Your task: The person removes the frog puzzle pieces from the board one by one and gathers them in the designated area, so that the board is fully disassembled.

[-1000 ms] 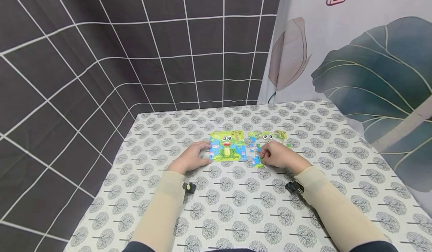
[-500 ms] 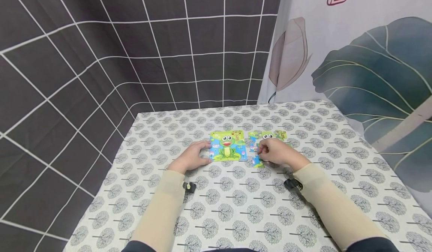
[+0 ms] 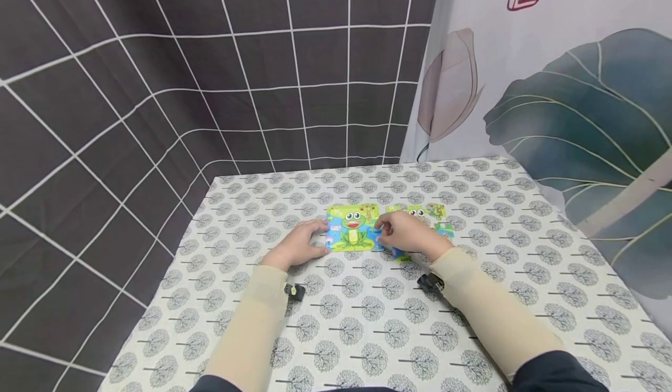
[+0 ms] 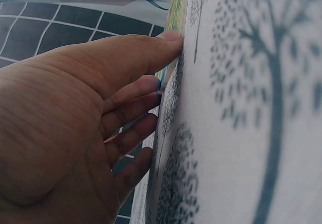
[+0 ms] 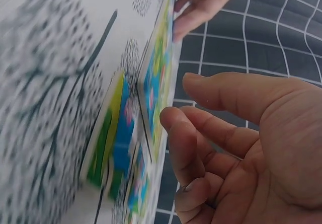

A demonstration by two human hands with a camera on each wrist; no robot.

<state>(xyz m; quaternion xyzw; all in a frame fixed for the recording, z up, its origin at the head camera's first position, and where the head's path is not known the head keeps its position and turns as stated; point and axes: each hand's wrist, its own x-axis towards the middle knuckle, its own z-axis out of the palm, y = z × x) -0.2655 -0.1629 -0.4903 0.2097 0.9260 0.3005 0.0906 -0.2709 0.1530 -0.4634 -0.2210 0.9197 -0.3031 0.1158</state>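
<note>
A square frog picture puzzle [image 3: 354, 237] lies flat on the table. My left hand [image 3: 300, 243] rests at its left side, thumb touching near the lower-left corner and fingers along the left edge. My right hand [image 3: 412, 233] hovers at the puzzle's right edge, fingers loosely bent. In the right wrist view a gap shows between its thumb and fingers, with nothing visible between them. Partly hidden under and behind that hand lies a second frog picture in separate jigsaw pieces: a top row with eyes [image 3: 416, 212], a right-hand piece [image 3: 444, 228] and a lower-left piece [image 3: 401, 256].
A white tablecloth [image 3: 346, 328] with a grey tree print covers the table. Behind and to the left hangs a dark curtain [image 3: 315, 59] with a white grid. On the right a pale curtain [image 3: 472, 7] carries leaf drawings. Each wrist wears a small black camera.
My right hand has moved left, from over the loose jigsaw pieces to the right edge of the square puzzle, uncovering the right-hand piece. The left hand stays where it was.
</note>
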